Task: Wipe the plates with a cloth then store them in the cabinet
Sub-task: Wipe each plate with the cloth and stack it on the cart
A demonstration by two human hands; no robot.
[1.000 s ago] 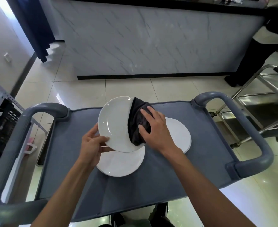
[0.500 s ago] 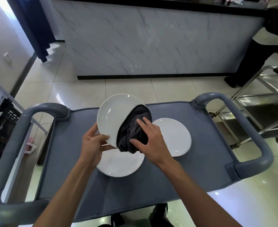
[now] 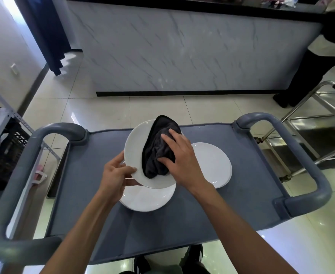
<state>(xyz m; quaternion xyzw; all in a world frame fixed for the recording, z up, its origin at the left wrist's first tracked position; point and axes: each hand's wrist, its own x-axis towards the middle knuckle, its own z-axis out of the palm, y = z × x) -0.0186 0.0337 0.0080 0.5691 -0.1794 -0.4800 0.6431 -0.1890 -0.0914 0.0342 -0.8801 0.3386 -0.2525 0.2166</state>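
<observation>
pressing cloth point(image 3: 158, 153) on plate point(image 3: 136, 149)

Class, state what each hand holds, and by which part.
Left hand pinches the raised white plate by its near rim; right hand presses the dark cloth onto it.

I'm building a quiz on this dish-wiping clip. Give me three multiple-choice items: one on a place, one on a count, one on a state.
1. Where do the plates not in hand lie?
A. on the grey cart
B. on the floor
C. on the counter

2. How many white plates show?
A. two
B. three
C. five

3. How is the cloth held?
A. hanging free
B. folded on the cart
C. pressed on the held plate

Key:
1 A, both rest on the grey cart.
2 B, the held plate, near plate, right plate.
3 C, the right hand presses the dark cloth; the left hand grips the rim.
</observation>
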